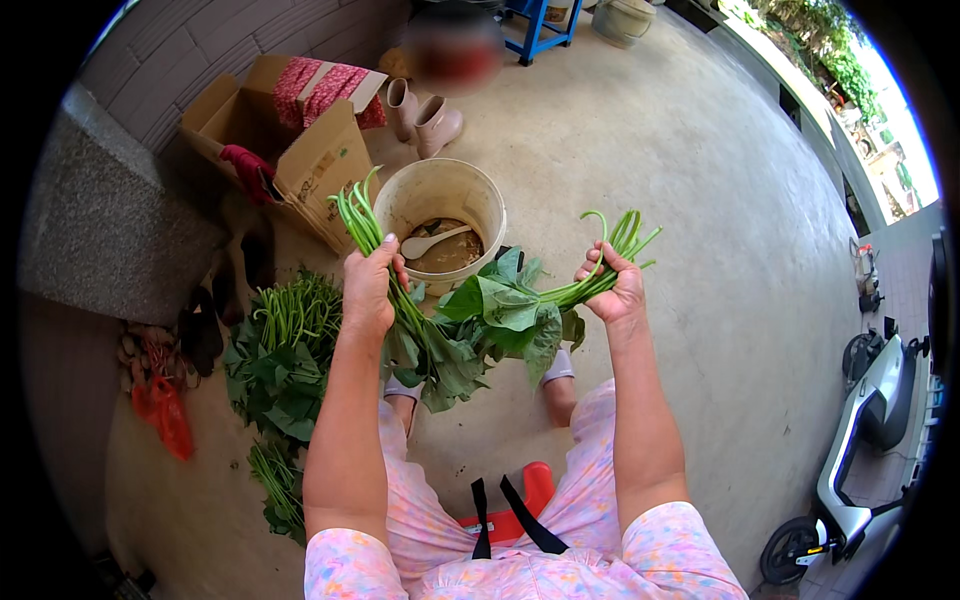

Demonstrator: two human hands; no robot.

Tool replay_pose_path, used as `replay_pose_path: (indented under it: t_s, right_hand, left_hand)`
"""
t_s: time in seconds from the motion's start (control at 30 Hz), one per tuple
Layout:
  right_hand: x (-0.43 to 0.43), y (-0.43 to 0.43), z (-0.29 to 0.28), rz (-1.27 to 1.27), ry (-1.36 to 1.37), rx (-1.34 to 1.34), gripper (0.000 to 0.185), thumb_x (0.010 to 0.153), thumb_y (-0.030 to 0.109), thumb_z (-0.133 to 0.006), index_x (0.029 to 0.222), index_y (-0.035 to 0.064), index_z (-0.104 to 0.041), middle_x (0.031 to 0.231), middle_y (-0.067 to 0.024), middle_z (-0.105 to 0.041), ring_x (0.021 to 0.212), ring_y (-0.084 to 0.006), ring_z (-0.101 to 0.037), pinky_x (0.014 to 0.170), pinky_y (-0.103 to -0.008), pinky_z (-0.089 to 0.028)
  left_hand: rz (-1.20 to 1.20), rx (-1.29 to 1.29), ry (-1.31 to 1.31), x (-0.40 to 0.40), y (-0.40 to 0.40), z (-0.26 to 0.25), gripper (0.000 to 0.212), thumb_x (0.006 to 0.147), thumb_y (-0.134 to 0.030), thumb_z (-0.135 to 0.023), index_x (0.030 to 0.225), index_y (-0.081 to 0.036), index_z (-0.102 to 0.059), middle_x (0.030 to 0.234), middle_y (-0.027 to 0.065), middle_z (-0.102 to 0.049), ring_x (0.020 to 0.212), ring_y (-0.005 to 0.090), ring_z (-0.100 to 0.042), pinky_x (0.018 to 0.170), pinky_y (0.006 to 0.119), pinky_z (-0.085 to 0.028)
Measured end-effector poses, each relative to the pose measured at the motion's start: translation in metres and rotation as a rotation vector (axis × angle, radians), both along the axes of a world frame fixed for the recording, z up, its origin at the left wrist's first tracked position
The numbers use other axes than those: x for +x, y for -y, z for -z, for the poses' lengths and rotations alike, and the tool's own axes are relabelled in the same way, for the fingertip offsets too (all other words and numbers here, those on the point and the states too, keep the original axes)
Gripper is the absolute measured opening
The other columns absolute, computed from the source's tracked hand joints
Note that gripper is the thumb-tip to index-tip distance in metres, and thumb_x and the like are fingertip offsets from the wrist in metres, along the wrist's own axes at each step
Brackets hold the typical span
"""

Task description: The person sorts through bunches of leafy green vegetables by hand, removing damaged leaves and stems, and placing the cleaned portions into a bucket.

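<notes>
My left hand grips a bunch of long green stems, its broad leaves drooping toward the middle. In my right hand is a second bunch of leafy stems, with its leaves pointing left. The leaves of both bunches meet and overlap between my hands. Just beyond them stands a whitish plastic bucket, with a pale ladle-like scoop in its brown, dirty bottom. On the floor left of my left forearm lies a heap of bundled leafy greens.
An open cardboard box with red patterned cloth and pink rubber boots are beyond the bucket. A red plastic bag lies at left. I sit on a red stool. A scooter stands right; a blue stool is at the back.
</notes>
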State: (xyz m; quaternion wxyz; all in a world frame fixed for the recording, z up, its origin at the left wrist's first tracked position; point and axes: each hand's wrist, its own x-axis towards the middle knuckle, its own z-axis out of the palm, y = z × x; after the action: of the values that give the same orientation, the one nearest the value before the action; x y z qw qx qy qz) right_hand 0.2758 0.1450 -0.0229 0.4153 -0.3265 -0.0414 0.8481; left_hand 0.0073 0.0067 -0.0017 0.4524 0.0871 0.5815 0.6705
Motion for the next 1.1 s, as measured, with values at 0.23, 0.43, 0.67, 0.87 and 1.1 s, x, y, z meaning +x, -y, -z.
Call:
replay_pose_path:
  t_s: [0.23,0.43,0.67,0.87,1.1]
  right_hand:
    - [0.004,-0.003,-0.002,0.026,0.031,0.083,0.007,0.078,0.012,-0.056,0.079,0.0063,-0.052,0.066,-0.0050,-0.052,0.055,-0.0160,-0.047,0.054,-0.0308,-0.039]
    - [-0.014,0.012,-0.026,0.090,0.334,0.154,0.007,0.078,0.011,-0.054,0.079,0.0040,-0.053,0.060,-0.0030,-0.047,0.054,-0.0159,-0.045,0.053,-0.0298,-0.039]
    - [-0.032,0.025,-0.020,-0.043,0.414,0.495,0.015,0.074,0.001,-0.054,0.088,-0.0023,-0.054,0.057,-0.0009,-0.045,0.048,-0.0103,-0.042,0.045,-0.0228,-0.036]
    - [-0.048,0.038,-0.011,-0.166,0.469,0.472,0.009,0.071,0.000,-0.058,0.080,-0.0003,-0.056,0.060,-0.0019,-0.050,0.049,-0.0101,-0.046,0.046,-0.0220,-0.038]
    - [-0.069,0.057,-0.013,-0.221,0.452,0.566,0.014,0.066,-0.001,-0.065,0.075,0.0047,-0.054,0.064,0.0008,-0.052,0.053,-0.0079,-0.047,0.048,-0.0211,-0.037]
  left_hand:
    - [0.035,-0.022,0.005,0.004,0.000,-0.003,0.014,0.080,-0.017,-0.056,0.080,-0.005,-0.050,0.058,0.0017,-0.047,0.048,0.0124,-0.044,0.045,0.026,-0.039]
    - [0.177,-0.028,0.059,0.010,-0.002,-0.006,0.014,0.079,-0.015,-0.057,0.082,-0.003,-0.051,0.060,0.0025,-0.048,0.050,0.0132,-0.046,0.047,0.026,-0.040]
    - [0.398,0.087,0.289,0.025,-0.004,-0.007,0.017,0.072,-0.003,-0.053,0.089,0.000,-0.052,0.065,0.0044,-0.052,0.055,0.0144,-0.050,0.052,0.027,-0.044]
    - [0.464,0.028,0.347,0.045,-0.006,-0.011,0.023,0.073,-0.002,-0.050,0.095,0.002,-0.053,0.072,0.0063,-0.053,0.058,0.0147,-0.051,0.056,0.027,-0.046]
    - [0.506,0.079,0.237,0.065,-0.010,0.000,0.022,0.071,-0.002,-0.060,0.092,0.001,-0.057,0.069,0.0050,-0.055,0.059,0.0143,-0.053,0.052,0.026,-0.043]
